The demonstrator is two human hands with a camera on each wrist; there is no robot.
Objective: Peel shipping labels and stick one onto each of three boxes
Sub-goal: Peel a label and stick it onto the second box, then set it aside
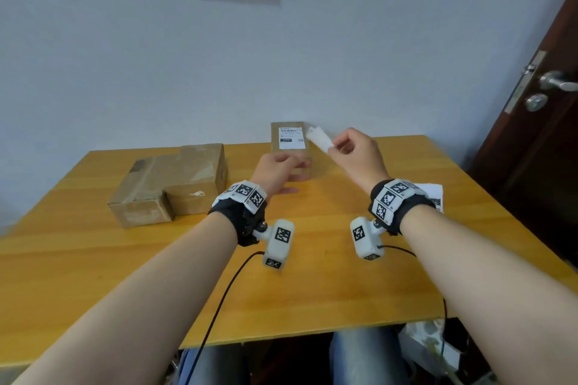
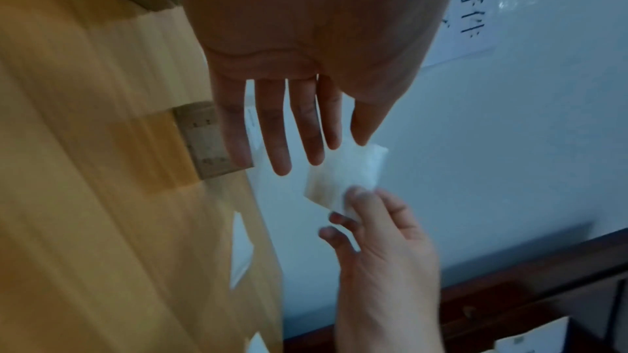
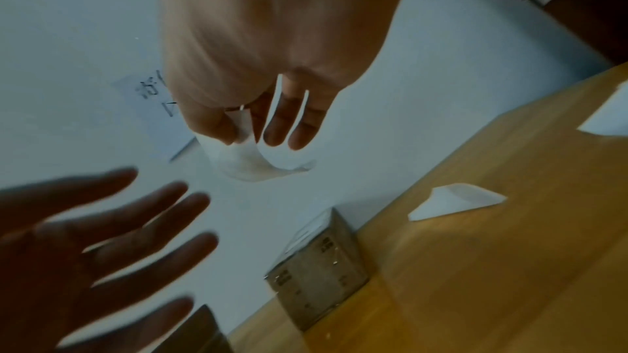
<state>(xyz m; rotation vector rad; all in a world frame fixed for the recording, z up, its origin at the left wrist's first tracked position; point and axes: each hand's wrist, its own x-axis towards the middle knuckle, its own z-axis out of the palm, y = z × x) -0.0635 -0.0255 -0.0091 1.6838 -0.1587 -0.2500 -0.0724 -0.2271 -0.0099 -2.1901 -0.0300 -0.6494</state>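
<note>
Cardboard boxes [image 1: 169,183], unlabelled, are seen at far left on the table [image 1: 312,275]. A small labelled box [image 1: 291,147] is approached by the left hand [image 1: 276,170], fingers straight and released. A white strip [image 1: 319,138], long axis pointing up-left, is pinched by the right hand [image 1: 356,150]; discarding it aside is advised.
</note>
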